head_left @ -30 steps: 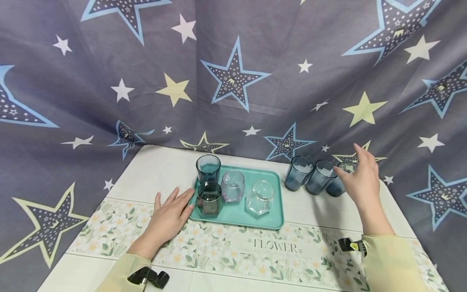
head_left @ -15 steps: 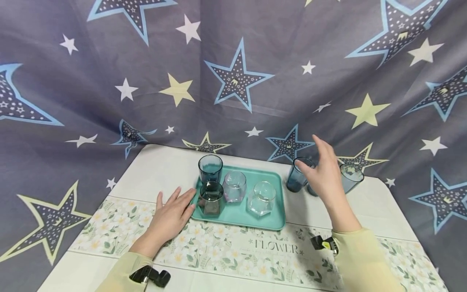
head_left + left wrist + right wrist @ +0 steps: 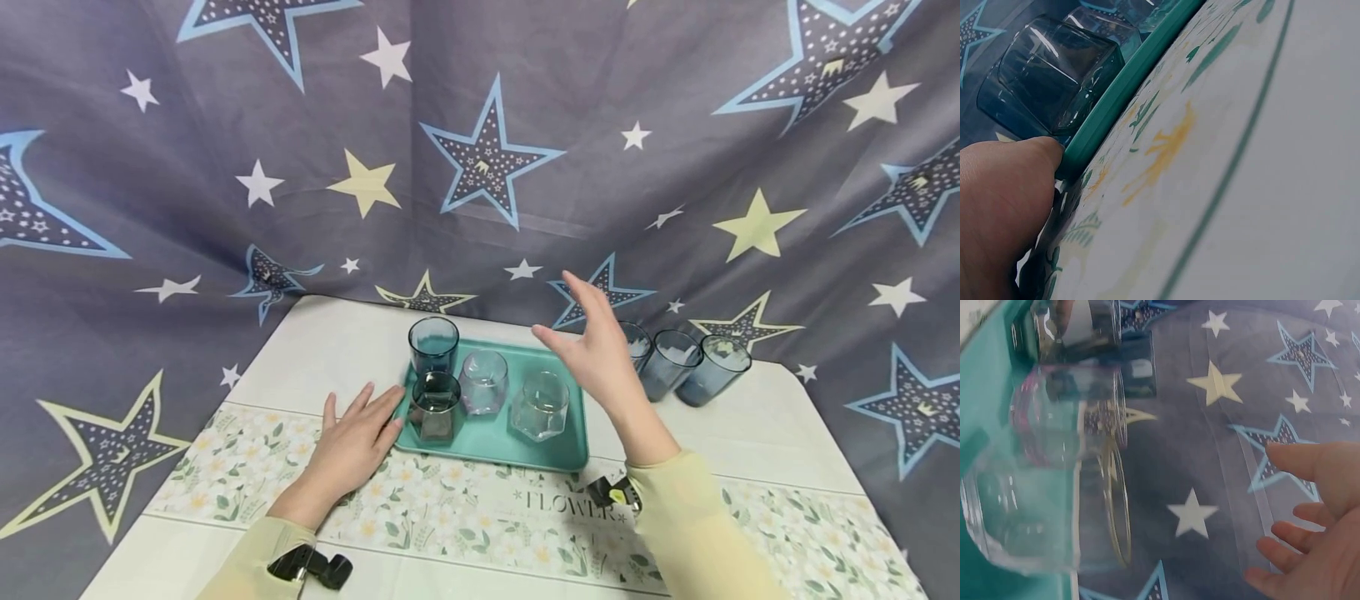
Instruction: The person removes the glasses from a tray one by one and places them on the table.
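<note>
A teal rectangular tray with rounded corners and a raised rim (image 3: 487,442) is lying on a bench with a white, flower-printed cover (image 3: 450,517). Four short glasses are grouping on or at it, all standing upright: a blue-tinted glass (image 3: 433,343) at the back left corner, a smoky dark glass with flat sides (image 3: 436,410) in front of it, a pale pink-violet glass (image 3: 483,385) in the middle, and a colourless glass with a faceted base (image 3: 540,408) toward the right.

The right wrist view is showing a golden tone along the colourless glass's rim, fainter from the head. Only the head view is showing three tall blue glass tumblers (image 3: 672,367), standing in a row right of the tray.

The left hand (image 3: 356,437) is lying with fingers extended at the tray's left edge; its own wrist view is showing a digit touching the rim near a corner. The right hand (image 3: 600,358) is hovering near the tray's right end, thumb and fingers spread wide, holding nothing.
</note>
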Tool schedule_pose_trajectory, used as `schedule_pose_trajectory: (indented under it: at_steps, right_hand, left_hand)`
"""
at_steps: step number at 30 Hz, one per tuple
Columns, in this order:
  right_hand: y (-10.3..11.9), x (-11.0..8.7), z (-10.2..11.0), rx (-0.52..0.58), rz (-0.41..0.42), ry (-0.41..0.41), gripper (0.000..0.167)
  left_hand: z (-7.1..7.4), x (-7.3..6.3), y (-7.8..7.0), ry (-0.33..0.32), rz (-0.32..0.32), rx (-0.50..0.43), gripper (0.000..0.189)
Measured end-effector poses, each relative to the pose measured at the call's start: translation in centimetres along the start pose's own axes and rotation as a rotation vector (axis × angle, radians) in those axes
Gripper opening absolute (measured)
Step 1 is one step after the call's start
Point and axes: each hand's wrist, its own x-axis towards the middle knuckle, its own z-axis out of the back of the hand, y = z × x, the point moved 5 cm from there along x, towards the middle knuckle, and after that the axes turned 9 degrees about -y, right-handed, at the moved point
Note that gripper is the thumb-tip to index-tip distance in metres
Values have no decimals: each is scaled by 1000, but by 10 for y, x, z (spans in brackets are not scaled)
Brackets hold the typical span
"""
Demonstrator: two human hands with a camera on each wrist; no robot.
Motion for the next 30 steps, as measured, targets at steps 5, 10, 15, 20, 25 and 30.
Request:
schedule_pose_trajectory:
  at_steps: [5, 10, 15, 20, 25, 30]
  right_hand:
    - [11, -2, -14, 46, 27, 26, 89]
    - [18, -5, -29, 57, 36, 72, 88]
    - [24, -13, -50, 78, 24, 158, 89]
    - [26, -19, -73, 58, 4, 214, 89]
    - [24, -21, -91, 49, -42, 241, 89]
    - [22, -21, -107, 40, -56, 272, 89]
  left_hand:
    - [1, 1, -1, -6, -5, -2, 55]
    - [1, 1, -1, -4, -7, 0, 55]
    - [1, 0, -2, -5, -11, 5, 55]
    - [0, -1, 0, -4, -11, 9, 55]
    - [0, 0, 2, -4, -8, 10, 56]
    - [-2, 1, 2, 1, -3, 15, 56]
